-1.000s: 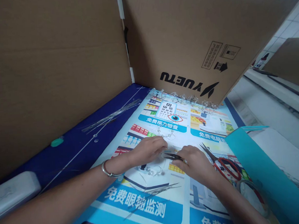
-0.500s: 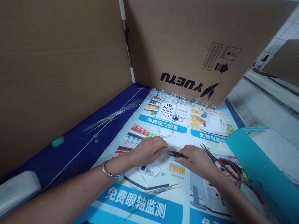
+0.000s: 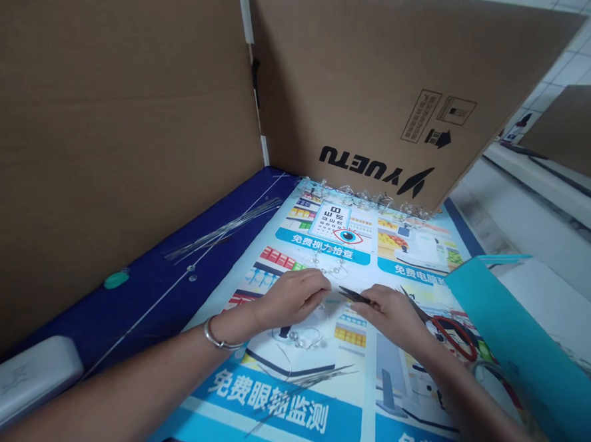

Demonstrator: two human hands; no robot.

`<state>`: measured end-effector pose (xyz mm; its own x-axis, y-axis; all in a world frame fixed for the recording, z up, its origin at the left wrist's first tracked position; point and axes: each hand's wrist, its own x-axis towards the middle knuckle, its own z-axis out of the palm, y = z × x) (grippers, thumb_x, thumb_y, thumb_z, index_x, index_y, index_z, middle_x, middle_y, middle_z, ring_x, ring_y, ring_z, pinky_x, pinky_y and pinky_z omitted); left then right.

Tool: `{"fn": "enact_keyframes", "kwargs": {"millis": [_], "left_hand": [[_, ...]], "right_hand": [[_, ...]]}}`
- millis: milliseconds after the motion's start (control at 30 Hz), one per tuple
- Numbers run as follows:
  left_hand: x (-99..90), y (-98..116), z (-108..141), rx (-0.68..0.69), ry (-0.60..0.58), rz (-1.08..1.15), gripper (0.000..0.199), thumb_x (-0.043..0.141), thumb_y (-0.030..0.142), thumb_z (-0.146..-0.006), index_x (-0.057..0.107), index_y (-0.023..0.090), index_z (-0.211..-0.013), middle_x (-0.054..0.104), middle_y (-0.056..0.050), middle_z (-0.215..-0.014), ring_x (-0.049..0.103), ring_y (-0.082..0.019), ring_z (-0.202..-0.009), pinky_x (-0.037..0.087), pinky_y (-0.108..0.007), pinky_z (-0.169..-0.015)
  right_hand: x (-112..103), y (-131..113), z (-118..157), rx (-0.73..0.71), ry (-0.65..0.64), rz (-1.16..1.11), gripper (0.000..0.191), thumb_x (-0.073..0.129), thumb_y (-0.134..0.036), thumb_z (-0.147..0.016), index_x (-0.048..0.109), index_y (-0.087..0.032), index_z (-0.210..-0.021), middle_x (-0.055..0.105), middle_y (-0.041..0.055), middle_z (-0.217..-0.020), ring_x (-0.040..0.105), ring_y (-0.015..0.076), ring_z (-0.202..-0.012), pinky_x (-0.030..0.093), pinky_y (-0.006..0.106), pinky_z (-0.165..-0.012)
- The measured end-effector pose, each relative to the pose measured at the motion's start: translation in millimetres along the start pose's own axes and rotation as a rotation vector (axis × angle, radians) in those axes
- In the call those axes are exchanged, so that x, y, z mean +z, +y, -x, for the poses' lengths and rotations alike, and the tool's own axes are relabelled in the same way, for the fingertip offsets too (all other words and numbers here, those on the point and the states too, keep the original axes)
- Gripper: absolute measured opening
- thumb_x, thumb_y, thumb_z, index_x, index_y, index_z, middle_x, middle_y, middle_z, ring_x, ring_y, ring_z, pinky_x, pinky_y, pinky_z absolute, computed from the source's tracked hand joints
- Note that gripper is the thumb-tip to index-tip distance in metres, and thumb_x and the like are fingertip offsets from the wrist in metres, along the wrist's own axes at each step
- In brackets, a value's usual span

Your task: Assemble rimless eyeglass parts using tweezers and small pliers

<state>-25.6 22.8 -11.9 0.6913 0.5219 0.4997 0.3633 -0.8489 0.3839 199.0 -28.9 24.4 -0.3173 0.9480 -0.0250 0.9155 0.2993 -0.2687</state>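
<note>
My left hand [image 3: 297, 298], with a silver bangle [image 3: 218, 335] at its wrist, is closed in a pinch. From its fingertips comes what looks like a thin wire [image 3: 323, 306], faint and mostly hidden. Dark pointed pliers [image 3: 355, 296] are gripped in my right hand [image 3: 392, 314], their tips aimed at the left fingers with a small gap between. Below my left hand, clear beads on a curled wire [image 3: 305, 340] lie on the printed sheet [image 3: 304, 360]. Another beaded wire piece [image 3: 332, 264] lies just beyond my hands.
Loose straight wires [image 3: 300, 384] lie in front, more wires [image 3: 226, 228] at the back left. Red-handled scissors [image 3: 453, 338] and a teal box [image 3: 512, 328] are on the right. Beaded pieces [image 3: 374, 197] line the cardboard wall [image 3: 391, 75]. A white case [image 3: 32, 380] sits left.
The pliers have moved slightly right and up, away from my left fingertips, and their angle has changed. My left hand has stayed almost in place.
</note>
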Motion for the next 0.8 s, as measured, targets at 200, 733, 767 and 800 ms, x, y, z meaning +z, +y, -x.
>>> {"fn": "enact_keyframes", "kwargs": {"millis": [200, 733, 767, 800], "left_hand": [[-0.8, 2, -1, 0.016, -0.012, 0.021, 0.014, 0.038, 0.020, -0.085, 0.051, 0.016, -0.084, 0.055, -0.004, -0.075, 0.049, -0.013, -0.071, 0.038, -0.025, -0.065], [-2.4, -4, -2, -0.018, -0.160, 0.034, 0.015, 0.036, 0.019, -0.086, 0.050, 0.017, -0.082, 0.056, -0.001, -0.076, 0.049, -0.013, -0.074, 0.036, -0.026, -0.072], [-1.9, -4, -2, -0.020, -0.168, 0.017, 0.015, 0.036, 0.019, -0.087, 0.050, 0.017, -0.082, 0.056, -0.001, -0.076, 0.050, -0.013, -0.074, 0.036, -0.026, -0.072], [-1.4, -4, -2, -0.021, -0.176, -0.002, 0.015, 0.036, 0.020, -0.087, 0.050, 0.017, -0.083, 0.056, -0.001, -0.075, 0.050, -0.013, -0.074, 0.036, -0.026, -0.071]], "right_hand": [[6, -12, -2, -0.105, -0.068, 0.007, 0.036, 0.039, -0.048, -0.085, 0.061, -0.021, -0.077, 0.057, 0.0011, -0.074, 0.051, 0.0136, -0.074, 0.033, 0.022, -0.064], [1, -22, -20, -0.208, -0.157, 0.240, 0.038, 0.042, -0.050, -0.083, 0.063, -0.020, -0.076, 0.060, 0.0042, -0.075, 0.053, 0.0174, -0.076, 0.032, 0.026, -0.063], [2, -23, -21, -0.212, -0.149, 0.271, 0.036, 0.043, -0.049, -0.082, 0.063, -0.020, -0.076, 0.060, 0.0044, -0.075, 0.053, 0.0180, -0.075, 0.032, 0.026, -0.063], [2, -24, -22, -0.219, -0.142, 0.300, 0.034, 0.045, -0.048, -0.082, 0.063, -0.020, -0.076, 0.060, 0.0045, -0.075, 0.052, 0.0185, -0.075, 0.032, 0.027, -0.063]]}}
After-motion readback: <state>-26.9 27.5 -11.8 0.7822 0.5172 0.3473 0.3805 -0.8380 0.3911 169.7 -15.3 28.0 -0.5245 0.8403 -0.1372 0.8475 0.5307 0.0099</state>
